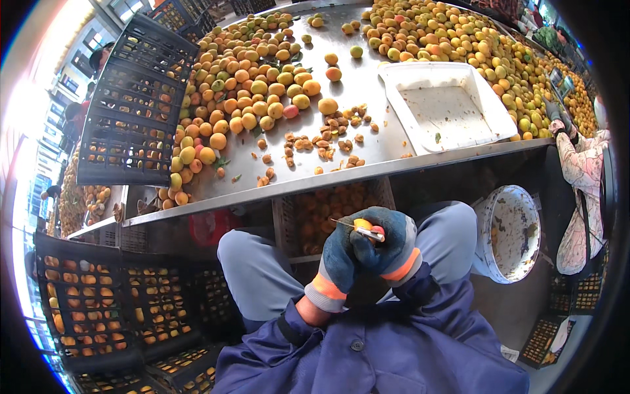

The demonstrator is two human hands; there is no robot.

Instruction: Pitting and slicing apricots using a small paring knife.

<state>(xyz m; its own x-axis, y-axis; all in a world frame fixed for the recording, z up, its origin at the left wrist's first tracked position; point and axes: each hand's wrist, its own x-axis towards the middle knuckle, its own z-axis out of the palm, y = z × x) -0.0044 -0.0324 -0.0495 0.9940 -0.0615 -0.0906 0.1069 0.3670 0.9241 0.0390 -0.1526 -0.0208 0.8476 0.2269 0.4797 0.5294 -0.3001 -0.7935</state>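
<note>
Both my hands wear dark blue gloves with grey and orange cuffs, held together above my lap. My right hand (398, 238) is closed around a small knife (372, 232), whose thin blade points left. My left hand (338, 261) is closed against it, on a yellow-orange apricot (363, 224). Only a small part of the fruit shows between the gloves, and the fingertips are partly hidden. Beyond my hands, on the metal table (262, 186), lie several loose pits and brown fruit pieces (326, 134) near a pile of whole apricots (252, 98).
A white tray (398, 98) stands on the table at right, beside another large apricot heap (446, 33). A black crate (131, 105) leans at the table's left. Under the table is a crate of fruit (283, 226). A stained white bucket (484, 230) stands by my right knee; fruit-filled black crates (125, 299) stand left.
</note>
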